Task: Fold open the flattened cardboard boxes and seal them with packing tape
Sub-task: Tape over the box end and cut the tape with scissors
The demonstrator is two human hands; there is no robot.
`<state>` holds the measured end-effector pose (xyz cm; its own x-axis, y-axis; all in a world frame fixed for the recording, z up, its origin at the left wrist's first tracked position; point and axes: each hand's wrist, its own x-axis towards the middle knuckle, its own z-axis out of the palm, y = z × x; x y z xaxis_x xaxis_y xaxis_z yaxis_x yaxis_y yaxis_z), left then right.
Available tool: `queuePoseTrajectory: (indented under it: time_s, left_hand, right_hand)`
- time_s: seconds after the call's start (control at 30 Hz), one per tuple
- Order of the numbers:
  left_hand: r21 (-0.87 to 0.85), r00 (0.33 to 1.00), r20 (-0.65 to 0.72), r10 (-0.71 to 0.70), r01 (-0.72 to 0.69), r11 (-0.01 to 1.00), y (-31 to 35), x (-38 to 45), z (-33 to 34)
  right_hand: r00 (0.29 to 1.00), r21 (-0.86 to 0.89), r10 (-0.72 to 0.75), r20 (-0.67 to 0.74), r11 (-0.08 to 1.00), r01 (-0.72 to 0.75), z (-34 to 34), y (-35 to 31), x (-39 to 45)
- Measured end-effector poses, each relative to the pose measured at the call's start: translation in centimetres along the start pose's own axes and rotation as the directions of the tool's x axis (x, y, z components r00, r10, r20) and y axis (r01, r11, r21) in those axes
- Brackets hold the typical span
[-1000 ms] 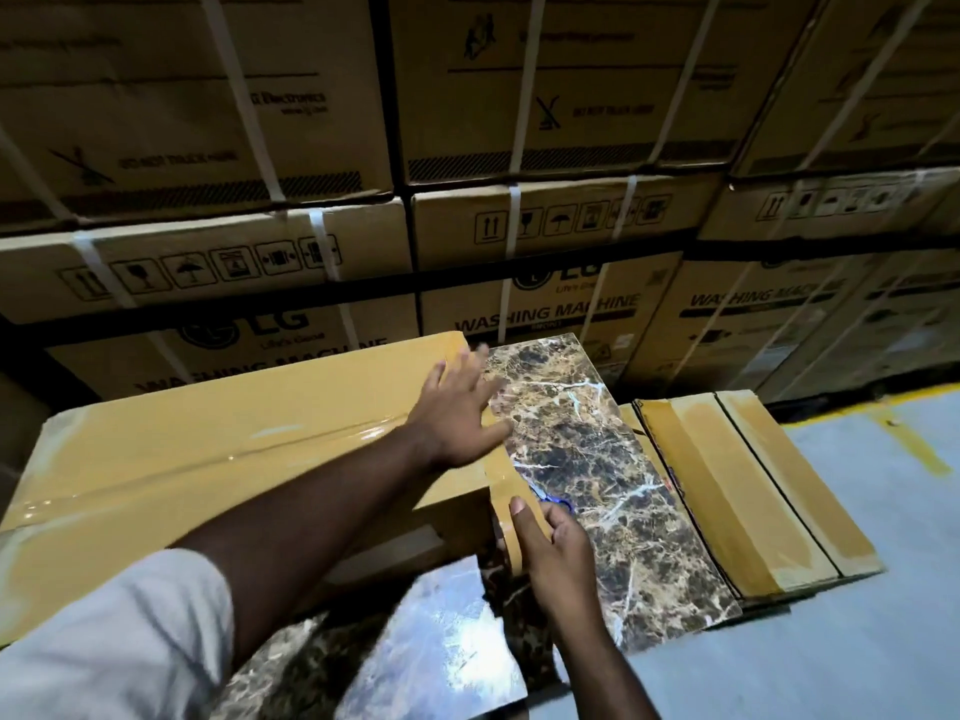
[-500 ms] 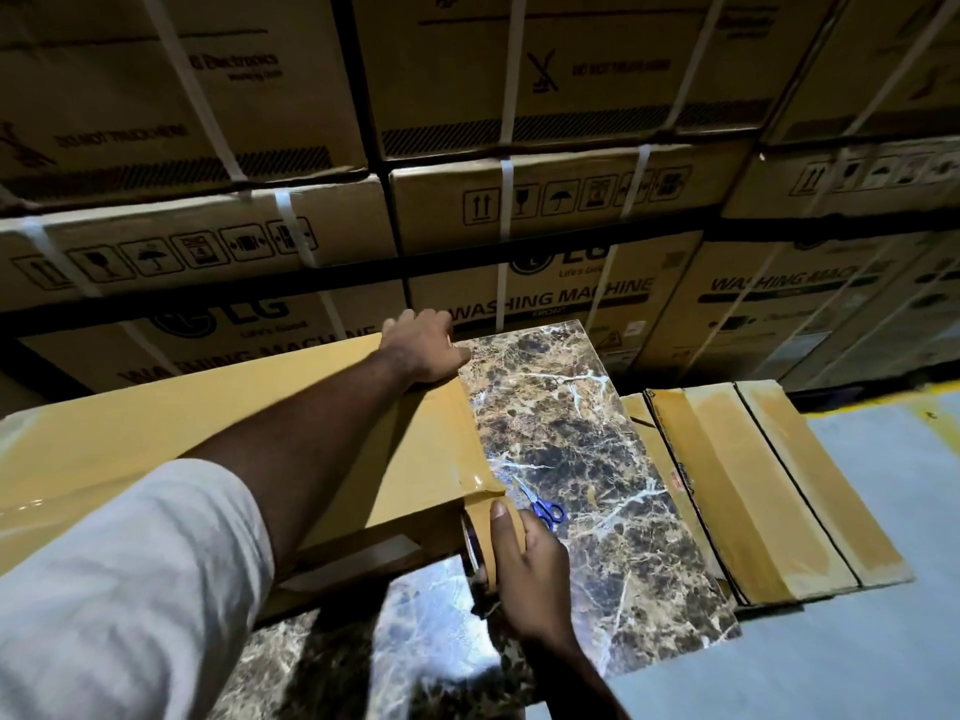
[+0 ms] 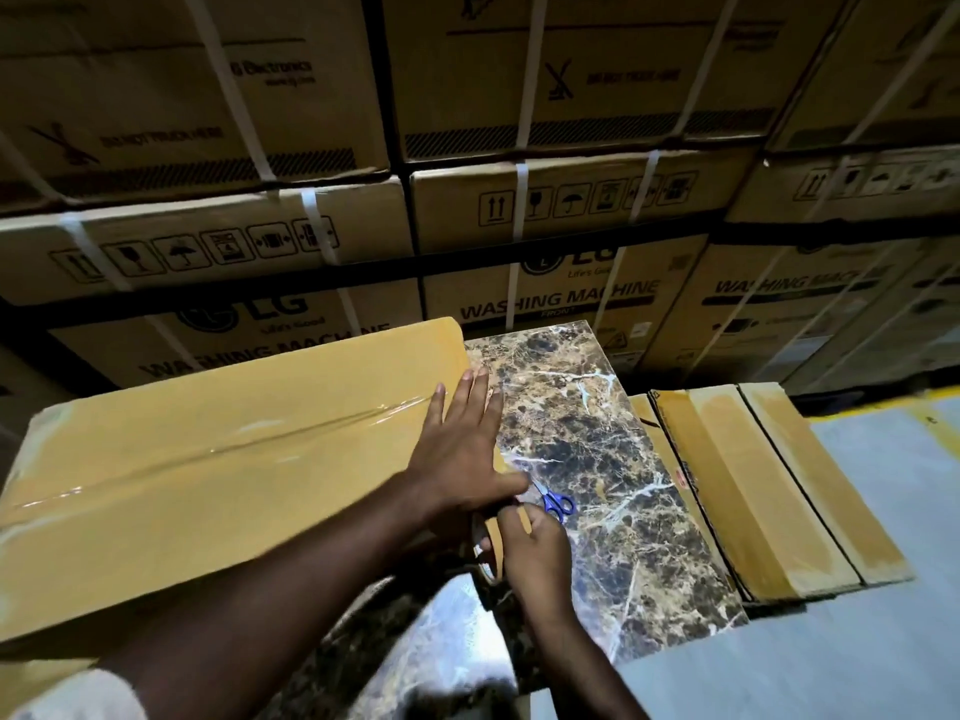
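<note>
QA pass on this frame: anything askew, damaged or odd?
Minor only: the clear tape along the box top seam is wrinkled and bubbled near the left hand. Blue scissors lie loose beside the right hand. No damage visible.

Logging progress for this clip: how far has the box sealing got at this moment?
Done: the box is folded up, with clear tape along its top seam. In hand: the left hand lies flat on the box's right end while the right hand has its grip on the tape roll at the edge; the scissors lie unused. Left: cutting the tape, plus the flattened boxes alongside.
</note>
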<state>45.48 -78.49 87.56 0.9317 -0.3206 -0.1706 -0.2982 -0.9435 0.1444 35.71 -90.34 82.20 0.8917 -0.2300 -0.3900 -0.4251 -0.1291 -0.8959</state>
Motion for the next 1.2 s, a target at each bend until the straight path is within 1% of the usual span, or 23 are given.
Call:
queuePoseTrajectory:
  time_s: [0.1, 0.17, 0.2, 0.27, 0.3, 0.37, 0.43, 0.5, 0.57, 0.7, 0.8, 0.9, 0.93, 1.0, 1.07, 1.13, 1.2]
  left_hand:
    - [0.007, 0.996, -0.086, -0.015, 0.016, 1.0, 0.4, -0.2, 0.0]
    - [0.005, 0.995, -0.103, -0.019, 0.02, 1.0, 1.3, -0.3, 0.1]
    - [0.005, 0.995, -0.102, -0.02, 0.021, 1.0, 1.6, -0.3, 0.2]
    - [-0.026, 0.996, -0.092, -0.014, 0.012, 1.0, 1.6, -0.3, 0.0]
    - [-0.061, 0.997, -0.071, 0.0, -0.004, 0.998, 1.2, -0.2, -0.2]
    - [-0.088, 0.998, -0.015, 0.053, -0.054, 0.995, -0.1, -0.2, -0.4]
    - [-0.034, 0.994, 0.022, 0.104, -0.103, 0.994, -1.3, -0.6, -0.2]
    - [0.023, 0.992, -0.005, 0.129, -0.129, 0.991, -1.7, -0.9, 0.3]
    - [0.077, 0.991, -0.036, 0.129, -0.126, 0.989, -1.3, -1.3, 0.5]
    - [0.115, 0.996, 0.012, 0.09, -0.091, 0.989, -0.4, -1.7, 0.7]
    - [0.104, 0.996, 0.006, 0.086, -0.086, 0.991, 0.1, -2.3, 0.9]
    - [0.061, 0.993, 0.021, 0.118, -0.119, 0.991, 0.0, -2.3, 0.7]
    - [0.043, 0.992, 0.028, 0.123, -0.124, 0.991, -0.1, -2.2, 0.5]
    - [0.009, 0.991, 0.03, 0.133, -0.134, 0.991, -0.6, -2.2, -0.1]
    - [-0.078, 0.99, -0.016, 0.139, -0.139, 0.987, -1.1, -2.9, -0.2]
    - [-0.198, 0.986, -0.135, 0.098, -0.124, 0.972, -1.1, -4.8, 0.4]
    - [-0.285, 0.958, -0.285, 0.028, -0.113, 0.952, -0.3, -7.3, 1.7]
  right_hand:
    - [0.99, -0.103, -0.065, -0.122, 0.993, 0.053, 0.3, 0.9, 0.1]
    - [0.983, -0.089, -0.078, -0.165, 0.994, 0.063, 0.4, 1.2, -0.1]
    - [0.985, -0.038, -0.071, -0.156, 0.997, 0.066, 0.3, 1.5, -0.3]
    - [0.994, 0.088, -0.06, -0.088, 0.994, 0.068, 0.2, 2.0, -0.6]
    - [0.997, 0.103, -0.067, -0.046, 0.992, 0.072, 0.0, 2.2, -0.8]
    - [0.992, 0.016, -0.124, 0.007, 0.992, 0.124, -0.5, 2.5, -0.8]
    - [0.989, -0.035, -0.146, 0.03, 0.989, 0.147, -0.9, 2.2, -0.9]
    - [0.988, -0.034, -0.146, 0.042, 0.988, 0.148, -1.3, 1.7, -0.7]
    - [0.988, -0.057, -0.143, 0.054, 0.988, 0.146, -1.6, 1.2, -0.6]
    - [0.989, -0.073, -0.098, 0.107, 0.992, 0.106, -1.7, 2.0, 0.7]
    - [0.989, -0.058, -0.066, 0.132, 0.996, 0.074, -1.6, 3.3, 1.8]
    - [0.978, -0.052, -0.107, 0.178, 0.992, 0.118, -1.7, 3.9, 2.4]
    - [0.971, -0.075, -0.132, 0.199, 0.986, 0.149, -2.0, 4.0, 2.5]
    - [0.953, -0.181, -0.167, 0.252, 0.96, 0.216, -3.2, 4.5, 3.3]
    - [0.944, -0.286, -0.215, 0.252, 0.915, 0.285, -5.2, 5.1, 4.5]
    - [0.931, -0.387, -0.298, 0.212, 0.849, 0.36, -7.5, 5.5, 6.4]
    - [0.92, -0.507, -0.331, 0.21, 0.768, 0.392, -8.9, 6.3, 9.1]
